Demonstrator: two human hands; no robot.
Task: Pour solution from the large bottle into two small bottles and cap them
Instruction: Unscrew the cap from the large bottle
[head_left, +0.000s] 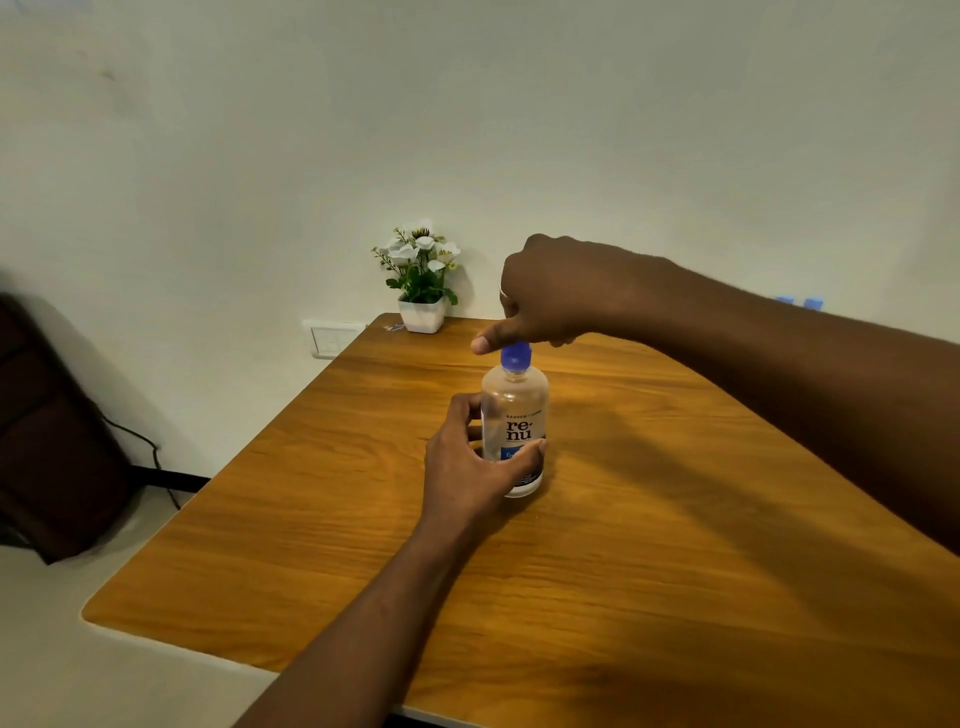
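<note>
The large clear bottle (514, 410) with a white and blue label stands upright on the wooden table (519, 571). My left hand (467, 462) grips its lower body from the left. My right hand (550, 296) comes from above and pinches the bottle's blue cap (515, 357) between thumb and fingers. Two small blue caps (800, 302) show just above my right forearm at the far right; the small bottles under them are hidden by the arm.
A white pot of white flowers (422, 280) stands at the table's far edge by the wall. A wall socket plate (332, 338) sits left of the table. A dark bag (52, 441) and a cable lie on the floor at left.
</note>
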